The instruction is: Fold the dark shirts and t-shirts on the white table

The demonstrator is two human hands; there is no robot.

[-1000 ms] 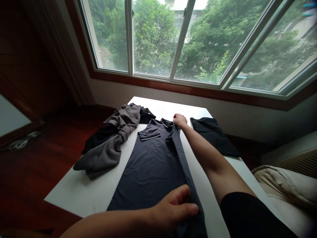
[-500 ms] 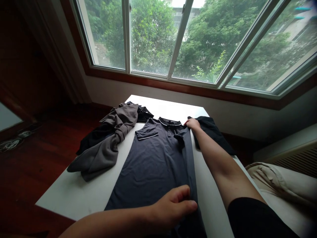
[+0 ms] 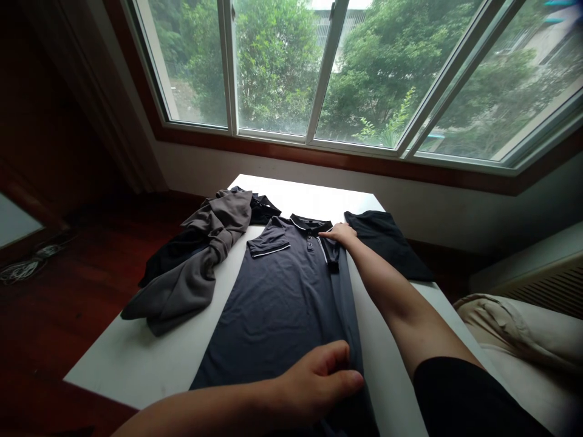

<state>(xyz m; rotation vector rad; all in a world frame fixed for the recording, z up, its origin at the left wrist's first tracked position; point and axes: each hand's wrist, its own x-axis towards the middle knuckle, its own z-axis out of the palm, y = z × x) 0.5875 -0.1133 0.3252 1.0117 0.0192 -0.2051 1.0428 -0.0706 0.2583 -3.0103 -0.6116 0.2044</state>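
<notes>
A dark grey polo shirt point(image 3: 277, 303), with white trim on its black collar, lies front up and lengthwise on the white table point(image 3: 113, 358). Its right side is turned inward, and that side's sleeve point(image 3: 330, 252) rests on the chest. My left hand point(image 3: 319, 379) is closed at the shirt's lower right edge, fingers curled and thumb against the cloth; part of the grip is hidden. At the shoulder beside the collar, my right hand point(image 3: 341, 232) lies on the fabric with its index finger stretched toward the button placket.
To the left, a heap of grey-brown point(image 3: 191, 291) and black clothes hangs partly over the table edge. A folded black garment point(image 3: 387, 243) lies at the back right. Beyond the table stands a window point(image 3: 273, 73); beige bedding or cushions point(image 3: 514, 334) are at the right.
My right hand has moved left toward the collar, carrying the shoulder edge inward. The right sleeve now lies flatter, its white trim showing. My left hand has stayed in place.
</notes>
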